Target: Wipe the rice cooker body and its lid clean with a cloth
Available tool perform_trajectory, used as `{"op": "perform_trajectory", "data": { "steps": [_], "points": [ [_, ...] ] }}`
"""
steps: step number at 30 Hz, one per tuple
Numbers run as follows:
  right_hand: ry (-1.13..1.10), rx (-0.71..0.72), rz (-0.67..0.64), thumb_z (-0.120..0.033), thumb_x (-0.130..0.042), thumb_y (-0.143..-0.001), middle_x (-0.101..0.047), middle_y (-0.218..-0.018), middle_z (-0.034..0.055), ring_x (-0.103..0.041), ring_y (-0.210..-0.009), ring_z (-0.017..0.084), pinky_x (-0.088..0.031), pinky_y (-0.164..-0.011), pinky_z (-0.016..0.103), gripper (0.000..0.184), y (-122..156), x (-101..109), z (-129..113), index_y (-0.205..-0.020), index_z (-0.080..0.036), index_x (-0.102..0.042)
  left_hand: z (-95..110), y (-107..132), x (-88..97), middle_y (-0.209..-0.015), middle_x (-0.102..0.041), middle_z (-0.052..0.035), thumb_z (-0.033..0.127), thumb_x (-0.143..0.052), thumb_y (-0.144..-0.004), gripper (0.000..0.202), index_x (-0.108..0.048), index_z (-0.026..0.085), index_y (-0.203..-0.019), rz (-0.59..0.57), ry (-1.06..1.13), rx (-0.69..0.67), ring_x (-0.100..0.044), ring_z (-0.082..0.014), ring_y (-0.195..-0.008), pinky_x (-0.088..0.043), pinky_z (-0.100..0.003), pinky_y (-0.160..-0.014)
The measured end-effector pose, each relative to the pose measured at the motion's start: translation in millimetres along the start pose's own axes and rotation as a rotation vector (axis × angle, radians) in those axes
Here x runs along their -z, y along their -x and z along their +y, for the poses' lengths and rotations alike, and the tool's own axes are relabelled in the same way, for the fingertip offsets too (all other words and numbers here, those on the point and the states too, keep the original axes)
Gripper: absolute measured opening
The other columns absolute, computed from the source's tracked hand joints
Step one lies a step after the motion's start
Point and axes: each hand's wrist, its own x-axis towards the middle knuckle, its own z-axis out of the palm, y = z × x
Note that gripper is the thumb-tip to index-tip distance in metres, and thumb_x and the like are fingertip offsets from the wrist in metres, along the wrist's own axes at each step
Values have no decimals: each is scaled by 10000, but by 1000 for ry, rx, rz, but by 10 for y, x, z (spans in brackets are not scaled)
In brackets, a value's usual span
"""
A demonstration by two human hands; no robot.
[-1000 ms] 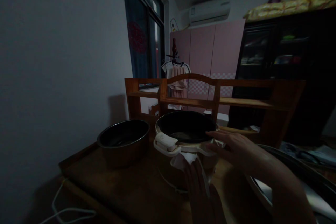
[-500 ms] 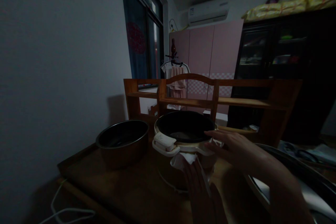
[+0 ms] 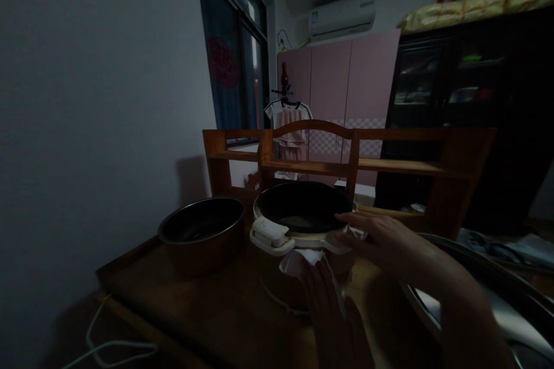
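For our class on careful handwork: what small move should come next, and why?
Probably slide the white cloth slightly along the front of the cooker: the left hand has it near the pale handle, while the right hand rests at the rim.

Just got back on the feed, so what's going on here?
Two bare hands are at an uncovered pot with a pale rim. The left hand holds a white cloth or tissue to its front, beside the pale handle. The right hand is at the rim's right side; its exact contact is too dark to tell. A dark-lined pan stands left on the wooden table, and a large round object is partly hidden by the right forearm.
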Motion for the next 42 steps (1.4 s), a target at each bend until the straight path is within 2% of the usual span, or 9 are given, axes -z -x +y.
{"op": "perform_trajectory", "data": {
  "steps": [5,9,15,18,21,27,34,39,42],
  "points": [
    [2,30,22,-558,-456,-944,-640,-1303,89,-586,-1210,298,-472,-1007,463,539,-2,-24,63,-1360,-234,-566,-85,19,-74,-1619,-160,-121,55,-384,-888,701,-144,161,-1538,20,-2,-34,-65,-301,-1490,-236,-558,-1204],
    [13,29,20,-544,-464,-944,-632,-1314,85,-569,-1229,301,-460,-1022,469,527,5,-12,15,-1364,-241,-563,-137,22,-124,-1612,-197,-130,38,-355,-879,700,-153,163,-1537,66,-54,-101,-57,-319,-1490,-257,-596,-1183],
    [22,-20,1,-549,-448,-952,-619,-1331,88,-577,-1217,303,-459,-1022,482,533,11,26,-68,-1363,-231,-564,2,20,21,-1633,-100,-107,104,-356,-913,681,-121,207,-1544,-67,-3,-2,-87,-304,-1492,-308,-556,-1159],
    [30,-5,-11,-546,-445,-955,-618,-1334,83,-569,-1230,295,-455,-1030,480,533,6,21,-68,-1370,-230,-555,62,14,87,-1632,-94,-102,125,-347,-922,678,-88,188,-1545,-94,15,-13,-95,-287,-1491,-295,-520,-1174],
    [53,-8,1,-534,-445,-958,-625,-1322,97,-580,-1217,299,-459,-1025,483,532,-2,11,-84,-1366,-212,-561,84,16,121,-1629,-75,-65,134,-352,-923,686,-74,218,-1544,-117,39,-12,-121,-267,-1483,-282,-478,-1190],
    [55,-31,-3,-526,-452,-956,-627,-1320,101,-584,-1212,314,-470,-1008,490,520,-12,27,-110,-1362,-222,-567,46,20,104,-1621,-62,-64,152,-363,-926,680,-84,207,-1543,-142,66,-22,-98,-268,-1481,-243,-473,-1206],
    [47,-15,-1,-543,-442,-951,-615,-1338,85,-564,-1238,299,-456,-1031,479,536,-2,12,-16,-1366,-225,-560,-104,-102,-37,-1627,-130,-115,88,-342,-894,686,-125,163,-1540,-21,-35,-208,-151,-283,-1486,-242,-529,-1198],
    [44,-36,3,-529,-437,-957,-613,-1341,87,-549,-1255,293,-432,-1056,489,535,5,10,-28,-1372,-212,-551,-152,-224,75,-1624,-157,-120,45,-375,-854,725,-148,147,-1535,-5,-141,-341,-140,-311,-1487,-206,-561,-1198],
    [42,-36,-8,-526,-441,-957,-606,-1350,84,-548,-1256,290,-435,-1054,484,533,1,13,-29,-1372,-209,-550,-212,-258,140,-1615,-180,-144,69,-415,-850,711,-188,102,-1523,-44,-184,-367,-143,-298,-1489,-181,-522,-1213]
  ]
}}
